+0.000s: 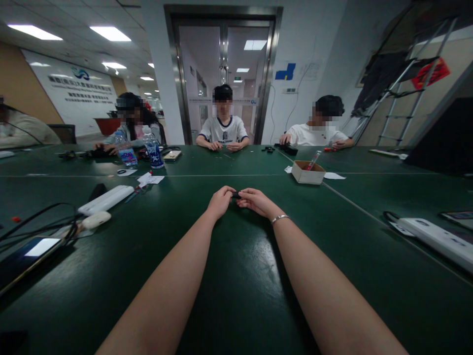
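Both my arms reach forward over a dark green table [236,276]. Between my hands, just above or on the tabletop, is a small black object [235,195], too small to name. My left hand [221,201] pinches its left end between thumb and fingers. From the other side my right hand [256,201] grips its right end, fingertips closed, with a silver bracelet [280,218] around the wrist. My fingers cover part of the object.
At left lie a white power strip [107,199], cables and a phone [29,256]. Two bottles [153,152] stand farther back. A small box [308,173] sits right of centre, another power strip [439,236] at far right. Several people sit across the table.
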Demonstrator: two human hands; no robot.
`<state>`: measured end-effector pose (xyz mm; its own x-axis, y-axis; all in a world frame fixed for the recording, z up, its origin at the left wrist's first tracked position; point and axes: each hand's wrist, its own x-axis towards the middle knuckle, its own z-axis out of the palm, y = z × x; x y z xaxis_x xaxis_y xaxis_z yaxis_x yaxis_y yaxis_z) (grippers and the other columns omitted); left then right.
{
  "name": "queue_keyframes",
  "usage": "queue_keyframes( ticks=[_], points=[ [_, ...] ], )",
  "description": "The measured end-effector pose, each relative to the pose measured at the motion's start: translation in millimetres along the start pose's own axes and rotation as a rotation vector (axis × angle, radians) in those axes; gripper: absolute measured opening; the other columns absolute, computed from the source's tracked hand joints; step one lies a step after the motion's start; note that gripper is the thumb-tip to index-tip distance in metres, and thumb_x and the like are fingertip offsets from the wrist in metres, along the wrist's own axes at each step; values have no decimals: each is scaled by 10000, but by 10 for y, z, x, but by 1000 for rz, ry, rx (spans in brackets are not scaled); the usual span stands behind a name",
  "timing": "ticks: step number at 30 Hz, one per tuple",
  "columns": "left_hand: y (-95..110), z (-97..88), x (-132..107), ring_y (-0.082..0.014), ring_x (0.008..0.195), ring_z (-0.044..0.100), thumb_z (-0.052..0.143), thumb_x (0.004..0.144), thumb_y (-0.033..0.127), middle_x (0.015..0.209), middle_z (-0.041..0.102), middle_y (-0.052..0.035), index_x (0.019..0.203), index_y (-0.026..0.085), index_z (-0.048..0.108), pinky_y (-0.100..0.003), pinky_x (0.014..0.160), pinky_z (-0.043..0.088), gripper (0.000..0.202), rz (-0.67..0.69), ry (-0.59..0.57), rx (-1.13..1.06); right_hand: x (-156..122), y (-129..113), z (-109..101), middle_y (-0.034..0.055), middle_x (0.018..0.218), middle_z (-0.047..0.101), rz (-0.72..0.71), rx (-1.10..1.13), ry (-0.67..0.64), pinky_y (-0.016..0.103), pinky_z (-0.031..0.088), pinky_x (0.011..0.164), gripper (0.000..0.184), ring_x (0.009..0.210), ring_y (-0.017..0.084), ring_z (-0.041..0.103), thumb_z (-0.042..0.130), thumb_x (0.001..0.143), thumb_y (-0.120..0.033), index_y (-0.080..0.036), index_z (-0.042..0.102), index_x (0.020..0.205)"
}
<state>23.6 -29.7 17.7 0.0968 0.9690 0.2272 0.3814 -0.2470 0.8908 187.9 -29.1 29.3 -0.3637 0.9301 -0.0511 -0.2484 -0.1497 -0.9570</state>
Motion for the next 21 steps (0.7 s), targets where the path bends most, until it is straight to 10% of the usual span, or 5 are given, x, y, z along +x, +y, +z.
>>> queue_keyframes(
  ticks=[21],
  points=[
    [-17, 5, 8, -136, 722, 548, 384, 826, 271, 864, 624, -30, 929, 200, 635, -228, 600, 409, 281, 14, 12, 12, -25, -19, 15, 67, 632, 652, -1, -6, 3, 200, 575, 537, 84, 555, 133, 654, 625, 841, -52, -108, 569, 814]
  ],
)
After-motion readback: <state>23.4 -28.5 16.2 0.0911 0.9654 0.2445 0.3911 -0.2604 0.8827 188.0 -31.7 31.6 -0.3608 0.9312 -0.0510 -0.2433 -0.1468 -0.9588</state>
